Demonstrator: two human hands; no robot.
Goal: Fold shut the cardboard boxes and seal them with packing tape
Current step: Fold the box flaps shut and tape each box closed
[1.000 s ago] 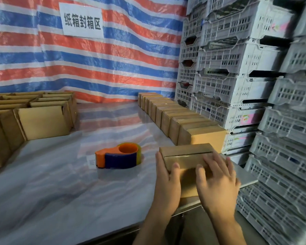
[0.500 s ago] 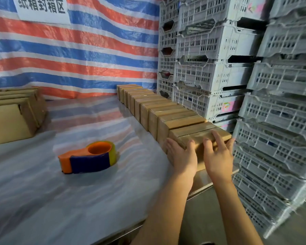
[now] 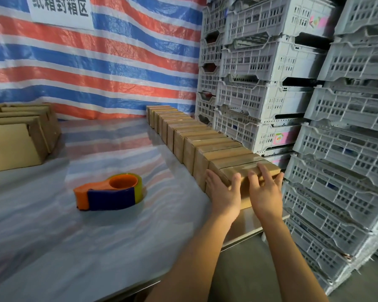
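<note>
A small sealed cardboard box [image 3: 242,171] stands at the near end of a row of sealed boxes [image 3: 196,138] along the table's right edge. My left hand [image 3: 224,194] presses against its near left corner, fingers straight and thumb on the top edge. My right hand [image 3: 265,190] lies flat over its top and front, fingers reaching toward the far right end. The box touches the one behind it. An orange and blue tape dispenser [image 3: 109,192] lies on the table to the left, apart from both hands.
Several open cardboard boxes [image 3: 15,144] stand at the table's left. The table [image 3: 96,247] is covered in shiny plastic sheet. Stacked white plastic crates [image 3: 271,62] rise close on the right. A striped tarp [image 3: 118,62] hangs behind.
Both hands carried the box from the table's front edge away and to the right, and set it against the end of the row. My view has turned right.
</note>
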